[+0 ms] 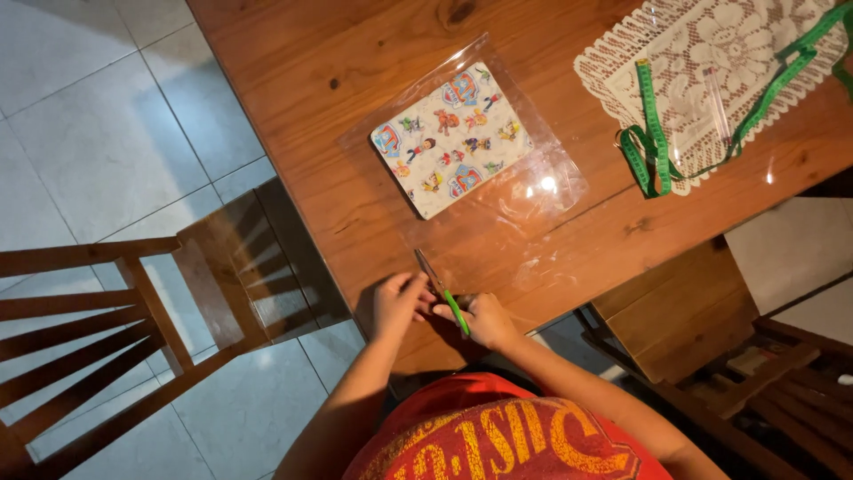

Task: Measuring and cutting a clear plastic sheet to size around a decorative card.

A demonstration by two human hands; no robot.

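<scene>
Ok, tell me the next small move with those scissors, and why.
Probably close the blades and ease them forward along the clear plastic sheet. The right hand holds the green-handled scissors at the sheet's near edge, the left hand steadies it beside the blades, and the cartoon-print book lies further in, away from the blades.

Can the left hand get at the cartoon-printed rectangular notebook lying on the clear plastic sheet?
Probably yes. The left hand rests at the wooden table's near edge beside the green-handled scissors, and only bare clear plastic sheet lies between it and the notebook.
</scene>
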